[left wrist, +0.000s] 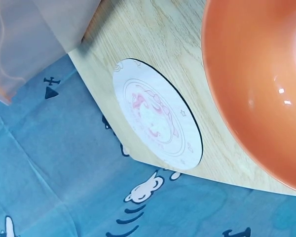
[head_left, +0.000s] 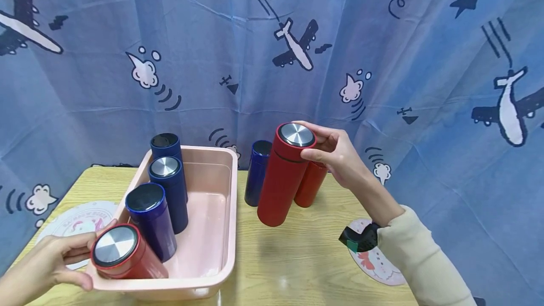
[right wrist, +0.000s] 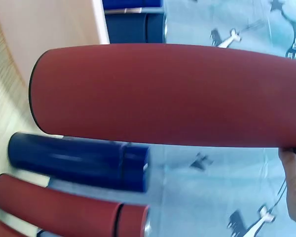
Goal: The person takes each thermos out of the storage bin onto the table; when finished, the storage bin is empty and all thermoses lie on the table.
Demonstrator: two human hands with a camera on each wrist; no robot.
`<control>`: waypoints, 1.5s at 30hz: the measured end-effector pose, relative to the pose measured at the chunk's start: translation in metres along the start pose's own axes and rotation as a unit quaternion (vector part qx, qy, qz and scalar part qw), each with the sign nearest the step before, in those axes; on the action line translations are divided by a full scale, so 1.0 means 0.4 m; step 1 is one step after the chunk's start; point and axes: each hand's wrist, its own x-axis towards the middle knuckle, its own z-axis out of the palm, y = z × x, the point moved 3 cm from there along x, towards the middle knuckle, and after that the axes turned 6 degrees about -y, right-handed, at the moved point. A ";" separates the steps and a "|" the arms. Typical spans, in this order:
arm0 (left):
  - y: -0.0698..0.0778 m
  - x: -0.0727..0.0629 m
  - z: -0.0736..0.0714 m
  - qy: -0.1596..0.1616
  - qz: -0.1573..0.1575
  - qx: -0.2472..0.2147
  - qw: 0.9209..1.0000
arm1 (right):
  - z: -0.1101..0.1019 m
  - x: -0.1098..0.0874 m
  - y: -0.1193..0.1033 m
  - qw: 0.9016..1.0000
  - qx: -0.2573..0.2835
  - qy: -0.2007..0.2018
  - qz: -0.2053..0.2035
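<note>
"Landmark for this record is the pink tub (head_left: pixel 208 230). Nearest finding?"

"Left hand (head_left: pixel 51 259), gripping the tub's near-left corner, thumb outside. Fingertips are partly hidden by a red bottle with a silver lid (head_left: pixel 116 249) standing in that corner."

"Remaining contents?"

"Along the tub's left wall, front to back: a purple-blue bottle (head_left: pixel 155 230), a blue bottle with a silver lid (head_left: pixel 172 197), a blue bottle with a dark lid (head_left: pixel 165 148). Outside that wall lies a round mat (head_left: pixel 59 223); the left wrist view adds part of an orange bowl (left wrist: pixel 256 98)."

"Right of the tub?"

"Right hand (head_left: pixel 337 155) grips a tall red bottle (head_left: pixel 282 183) near its lid, thumb in front. The bottle tilts slightly and appears raised off the table (head_left: pixel 306 268)."

"Farther back?"

"Right of the tub, a glossy blue bottle (head_left: pixel 255 178) and a plain red bottle (head_left: pixel 312 185) stand partly covered by the held one. Behind the tub hangs a blue curtain (head_left: pixel 212 41) printed with planes and clouds."
</note>
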 end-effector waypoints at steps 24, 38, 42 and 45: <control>0.005 0.003 0.001 -0.002 -0.006 -0.002 1.000 | -0.162 -0.118 0.226 0.999 -0.017 0.042 0.017; -0.005 0.000 -0.002 -0.011 -0.020 -0.026 0.999 | -0.265 -0.181 0.291 1.000 0.003 0.017 0.004; -0.004 0.001 -0.001 -0.010 -0.021 -0.026 0.999 | -0.295 -0.195 0.305 1.000 0.002 0.018 0.020; -0.003 0.002 -0.001 -0.010 -0.023 -0.027 0.999 | -0.316 -0.207 0.316 0.999 0.004 0.020 0.032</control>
